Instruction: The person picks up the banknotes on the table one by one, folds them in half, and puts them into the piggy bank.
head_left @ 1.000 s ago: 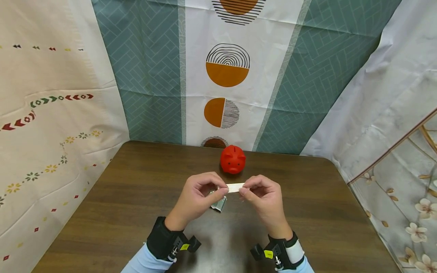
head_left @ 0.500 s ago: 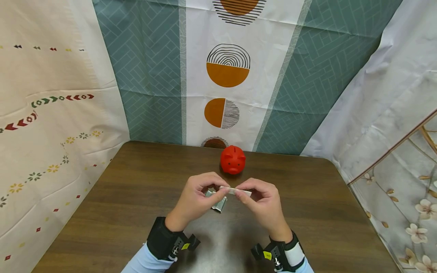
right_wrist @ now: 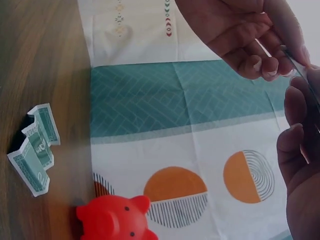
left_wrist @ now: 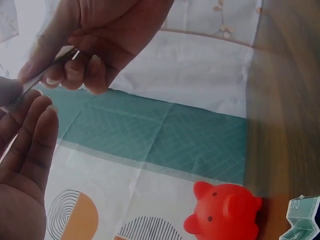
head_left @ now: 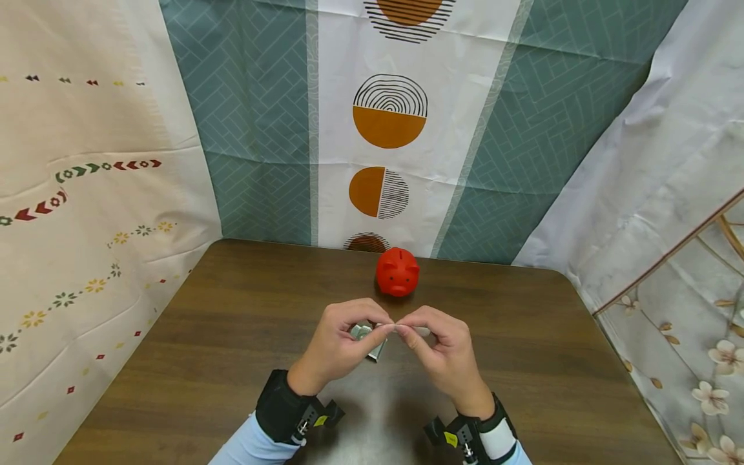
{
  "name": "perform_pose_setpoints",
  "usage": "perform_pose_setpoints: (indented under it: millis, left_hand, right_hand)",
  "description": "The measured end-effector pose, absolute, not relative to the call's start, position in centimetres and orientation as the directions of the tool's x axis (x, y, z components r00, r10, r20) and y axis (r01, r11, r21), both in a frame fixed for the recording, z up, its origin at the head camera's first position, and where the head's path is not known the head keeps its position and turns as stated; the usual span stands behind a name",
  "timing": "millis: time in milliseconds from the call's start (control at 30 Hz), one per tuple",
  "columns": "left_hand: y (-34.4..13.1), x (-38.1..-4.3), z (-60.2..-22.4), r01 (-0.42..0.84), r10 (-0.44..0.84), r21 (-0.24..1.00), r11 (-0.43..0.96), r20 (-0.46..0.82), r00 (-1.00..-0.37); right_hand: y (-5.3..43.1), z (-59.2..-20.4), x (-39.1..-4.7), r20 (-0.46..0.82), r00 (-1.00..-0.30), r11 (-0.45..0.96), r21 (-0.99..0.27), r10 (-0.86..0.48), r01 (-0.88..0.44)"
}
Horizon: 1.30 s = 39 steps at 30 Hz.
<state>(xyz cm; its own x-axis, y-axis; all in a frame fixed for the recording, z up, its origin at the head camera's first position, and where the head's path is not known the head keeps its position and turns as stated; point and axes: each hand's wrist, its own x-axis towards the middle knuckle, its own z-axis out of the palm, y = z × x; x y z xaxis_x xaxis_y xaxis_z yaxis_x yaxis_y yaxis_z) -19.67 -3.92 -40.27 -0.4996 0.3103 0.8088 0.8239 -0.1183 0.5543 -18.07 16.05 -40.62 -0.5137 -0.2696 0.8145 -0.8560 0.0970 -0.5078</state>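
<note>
Both hands meet above the middle of the table. The left hand (head_left: 340, 342) and the right hand (head_left: 447, 352) pinch a narrow, banknote-like folded paper strip (head_left: 423, 331) between thumbs and fingers, with the fingertips nearly touching. Most of the strip is hidden by the fingers; the left wrist view shows its thin edge. Below the left hand lies a green banknote (head_left: 376, 352), partly covered from above. In the right wrist view this note (right_wrist: 37, 145) is creased in zigzag folds and stands on the tabletop.
A red piggy bank (head_left: 398, 272), with a slot on top, stands beyond the hands near the back of the brown wooden table (head_left: 261, 290). Patterned cloths (head_left: 256, 129) hang behind and on both sides. Each wrist wears a black strap with a small camera.
The strip was stretched flat between the hands; it has turned edge-on and the hands have closed together over it. The right hand has slid left along it. The banknote and piggy bank stay put.
</note>
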Motion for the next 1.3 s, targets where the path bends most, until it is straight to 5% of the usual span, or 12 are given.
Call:
perform_pose_setpoints:
  millis: [833, 1300]
  left_hand:
    - [-5.1, -20.0, -39.9, 0.742, 0.345, 0.647, -0.175, 0.747, -0.569]
    - [-5.5, -20.0, -40.0, 0.728, 0.329, 0.668, -0.15, 0.729, -0.601]
  right_hand:
    - [17.0, -40.6, -18.6, 0.827, -0.508, -0.092, -0.541, -0.24, -0.836]
    - [17.4, -40.7, -18.7, 0.818, -0.524, -0.072, -0.553, -0.239, -0.83]
